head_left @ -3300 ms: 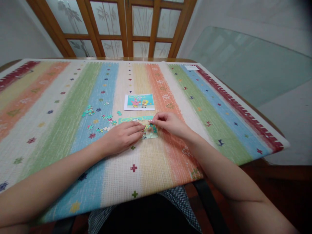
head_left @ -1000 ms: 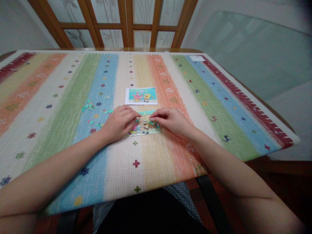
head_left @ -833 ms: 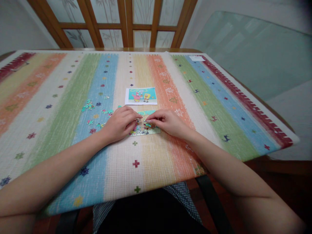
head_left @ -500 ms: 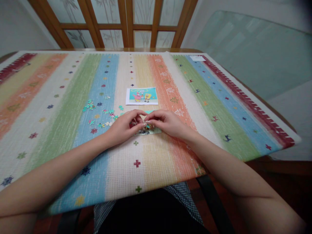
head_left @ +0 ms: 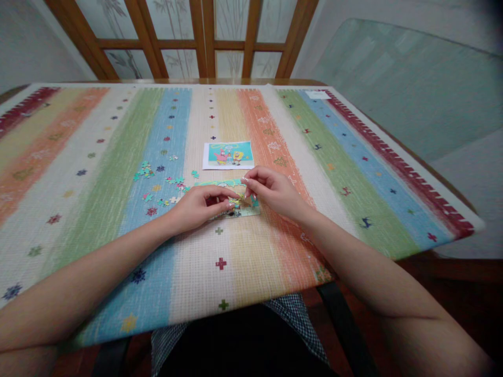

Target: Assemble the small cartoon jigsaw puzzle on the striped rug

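A small, partly assembled jigsaw puzzle [head_left: 247,206] lies on the striped mat [head_left: 118,157] in front of me. My left hand [head_left: 196,208] rests over its left part, fingers curled with the tips pinched on the puzzle surface. My right hand [head_left: 273,191] hovers over the puzzle's right upper part, thumb and forefinger pinched together, perhaps on a piece too small to make out. A reference picture card [head_left: 228,154] with two cartoon figures lies just beyond the puzzle. Several loose puzzle pieces [head_left: 159,183] are scattered left of my left hand.
The mat covers a wooden table whose near edge is at my lap. A white label [head_left: 317,95] sits at the mat's far right corner. A glass sheet [head_left: 401,84] leans at the right. Wooden framed glass doors [head_left: 204,36] stand behind the table.
My hands first came together over the puzzle's middle, then parted. My right hand has lifted and drawn back to the right, and my left hand has slid a little down and left.
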`<state>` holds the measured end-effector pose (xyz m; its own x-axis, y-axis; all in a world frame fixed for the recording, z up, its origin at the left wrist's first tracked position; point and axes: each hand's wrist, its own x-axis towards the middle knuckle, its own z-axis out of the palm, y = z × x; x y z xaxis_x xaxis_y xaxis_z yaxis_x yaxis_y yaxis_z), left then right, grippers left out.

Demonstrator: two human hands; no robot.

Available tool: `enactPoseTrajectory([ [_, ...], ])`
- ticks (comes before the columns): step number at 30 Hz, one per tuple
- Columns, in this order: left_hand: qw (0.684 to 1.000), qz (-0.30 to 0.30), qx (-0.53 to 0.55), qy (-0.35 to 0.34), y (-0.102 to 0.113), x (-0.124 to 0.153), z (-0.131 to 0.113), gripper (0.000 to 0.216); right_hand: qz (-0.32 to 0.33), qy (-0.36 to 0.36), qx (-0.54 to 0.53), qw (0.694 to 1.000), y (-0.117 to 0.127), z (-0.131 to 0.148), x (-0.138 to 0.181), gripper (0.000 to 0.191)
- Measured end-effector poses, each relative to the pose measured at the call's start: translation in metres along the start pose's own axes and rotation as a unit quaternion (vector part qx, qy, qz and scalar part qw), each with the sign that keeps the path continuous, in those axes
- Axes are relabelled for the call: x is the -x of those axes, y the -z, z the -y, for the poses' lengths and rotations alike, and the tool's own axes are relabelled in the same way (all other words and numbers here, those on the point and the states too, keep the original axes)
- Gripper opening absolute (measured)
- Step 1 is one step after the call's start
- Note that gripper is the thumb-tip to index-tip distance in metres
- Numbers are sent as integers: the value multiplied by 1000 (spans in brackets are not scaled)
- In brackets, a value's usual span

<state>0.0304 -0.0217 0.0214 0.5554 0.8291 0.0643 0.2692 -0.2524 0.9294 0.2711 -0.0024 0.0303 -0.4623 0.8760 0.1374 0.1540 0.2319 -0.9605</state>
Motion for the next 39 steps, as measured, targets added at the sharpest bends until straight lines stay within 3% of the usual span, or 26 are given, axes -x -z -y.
enactPoseTrajectory([
  [5, 998, -21, -61, 28, 5, 1, -3, 30, -21, 41, 56, 997, 11, -2, -1, 35],
  [12, 989, -19, -143, -16, 11, 0, -1, 28, 11, 61, 189, 980, 14, 4, 5, 25],
  [16, 982, -13, -182, -53, 14, -1, 1, 28, 17, 68, 208, 976, 14, 6, 6, 24],
  [23, 970, -57, -217, -89, 13, -3, 4, 32, 44, 74, 251, 964, 14, 3, 5, 21],
  [31, 967, -22, -246, -68, 10, -10, 0, 34, 37, 84, 299, 950, 12, 5, 5, 19],
  [39, 919, -103, -378, -39, 12, -14, 7, 20, 41, 47, 334, 940, 12, 7, 4, 18],
])
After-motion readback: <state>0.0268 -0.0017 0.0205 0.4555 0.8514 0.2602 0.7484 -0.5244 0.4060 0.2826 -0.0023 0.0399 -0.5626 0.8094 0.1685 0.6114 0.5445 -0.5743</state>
